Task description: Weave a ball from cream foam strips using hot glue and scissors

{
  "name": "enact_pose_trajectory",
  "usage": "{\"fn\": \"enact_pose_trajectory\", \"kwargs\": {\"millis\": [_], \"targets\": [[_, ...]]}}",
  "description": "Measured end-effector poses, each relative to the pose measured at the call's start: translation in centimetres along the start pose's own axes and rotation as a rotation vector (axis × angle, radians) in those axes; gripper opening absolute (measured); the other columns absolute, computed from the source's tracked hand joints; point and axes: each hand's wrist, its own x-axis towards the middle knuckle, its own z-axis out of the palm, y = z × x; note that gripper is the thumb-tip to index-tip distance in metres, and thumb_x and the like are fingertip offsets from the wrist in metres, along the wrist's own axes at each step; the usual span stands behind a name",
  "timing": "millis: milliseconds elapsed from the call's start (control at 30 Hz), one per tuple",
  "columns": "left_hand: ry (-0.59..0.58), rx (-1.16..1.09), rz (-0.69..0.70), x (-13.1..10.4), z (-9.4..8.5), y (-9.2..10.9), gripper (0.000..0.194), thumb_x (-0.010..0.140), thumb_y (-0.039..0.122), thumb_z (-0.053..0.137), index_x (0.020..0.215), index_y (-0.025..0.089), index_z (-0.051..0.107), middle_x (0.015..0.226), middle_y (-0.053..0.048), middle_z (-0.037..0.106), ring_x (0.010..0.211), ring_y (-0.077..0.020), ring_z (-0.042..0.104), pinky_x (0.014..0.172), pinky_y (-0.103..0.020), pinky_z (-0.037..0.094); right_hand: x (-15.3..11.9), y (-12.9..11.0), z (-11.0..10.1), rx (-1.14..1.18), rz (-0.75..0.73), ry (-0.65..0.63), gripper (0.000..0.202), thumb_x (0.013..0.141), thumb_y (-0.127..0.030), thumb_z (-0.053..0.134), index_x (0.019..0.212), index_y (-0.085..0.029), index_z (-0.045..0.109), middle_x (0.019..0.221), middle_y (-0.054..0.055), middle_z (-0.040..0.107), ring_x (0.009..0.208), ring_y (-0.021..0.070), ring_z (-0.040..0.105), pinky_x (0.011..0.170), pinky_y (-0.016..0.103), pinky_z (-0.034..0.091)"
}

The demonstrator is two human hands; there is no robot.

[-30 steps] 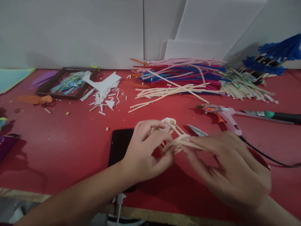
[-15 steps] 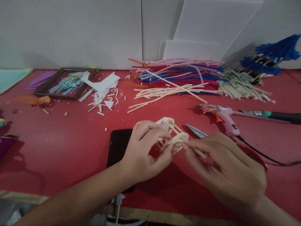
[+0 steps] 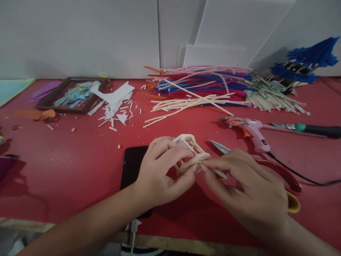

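Observation:
A small cream-coloured frame (image 3: 197,147), built of thin strips with a white base, is tilted between my hands above the red table. My left hand (image 3: 165,170) grips its left and near side between thumb and fingers. With thumb and index finger pinched, my right hand (image 3: 247,188) holds a cream strip (image 3: 220,173) against the near right rim; the strip's tail sticks out under the fingers. Part of the frame is hidden behind my left fingers. Scissors (image 3: 220,146) lie beneath my right hand, their blades and red and yellow handles showing on either side.
A black phone (image 3: 131,165) with a cable lies under my left wrist. To the right are a pink glue gun (image 3: 255,133) and a knife (image 3: 319,130). Behind lie cream strips (image 3: 186,105), coloured pipe cleaners (image 3: 202,76), white scraps (image 3: 117,99) and a brown frame (image 3: 64,110).
My right hand has shifted left and slightly down along the small frame's rim, uncovering more of the scissors' handles. The frame has tilted a little; my left hand keeps its hold.

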Motion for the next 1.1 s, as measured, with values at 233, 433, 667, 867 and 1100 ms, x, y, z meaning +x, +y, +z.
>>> {"fn": "enact_pose_trajectory", "kwargs": {"millis": [233, 433, 667, 867, 1100], "targets": [[0.002, -0.031, 0.012, 0.0, -0.1, -0.1, 0.01, 0.085, 0.019, 0.069, 0.094, 0.021, 0.066, 0.089, -0.003, 0.073, 0.084, -0.0162, 0.07, 0.086, -0.034, 0.058, 0.0, -0.3, 0.0, 0.004, 0.015, -0.026, 0.013, 0.093, -0.013, 0.061, 0.088, -0.025, 0.063, 0.065, -0.003, 0.066, 0.062, 0.0118, 0.064, 0.058, 0.025, 0.05], [-0.01, -0.088, -0.009, 0.2, -0.2, 0.1, 0.006, 0.087, 0.019, 0.068, 0.092, 0.021, 0.067, 0.093, -0.005, 0.075, 0.091, -0.0174, 0.073, 0.089, -0.035, 0.06, 0.2, -0.1, -0.3, 0.157, 0.116, -0.091, 0.008, 0.092, -0.017, 0.063, 0.09, -0.024, 0.066, 0.071, -0.003, 0.071, 0.061, 0.0098, 0.065, 0.058, 0.021, 0.053], [-0.011, -0.091, -0.01, 0.2, -0.1, 0.0, 0.005, 0.088, 0.022, 0.069, 0.092, 0.021, 0.067, 0.093, -0.005, 0.075, 0.09, -0.0176, 0.072, 0.088, -0.035, 0.059, -0.1, 0.4, -0.1, 0.285, 0.285, -0.106, 0.007, 0.09, -0.021, 0.065, 0.084, -0.023, 0.067, 0.072, -0.001, 0.074, 0.058, 0.0124, 0.069, 0.05, 0.021, 0.053], [-0.025, -0.024, 0.058, 0.3, -0.4, -0.2, 0.008, 0.085, 0.018, 0.068, 0.091, 0.023, 0.066, 0.091, -0.004, 0.076, 0.088, -0.0175, 0.073, 0.093, -0.037, 0.06, 0.1, 0.5, -0.2, 0.318, 0.381, -0.14, 0.005, 0.088, -0.024, 0.064, 0.091, -0.022, 0.068, 0.066, -0.002, 0.07, 0.052, 0.0115, 0.064, 0.046, 0.021, 0.05], [-0.044, -0.116, 0.089, 0.4, -0.2, -0.6, 0.01, 0.083, 0.016, 0.07, 0.091, 0.021, 0.066, 0.09, -0.003, 0.075, 0.085, -0.0152, 0.072, 0.094, -0.035, 0.059, 0.3, 1.3, -0.5, 0.468, 0.401, -0.279, 0.008, 0.089, -0.025, 0.063, 0.088, -0.023, 0.07, 0.069, -0.001, 0.072, 0.058, 0.0116, 0.066, 0.054, 0.021, 0.052]]}}
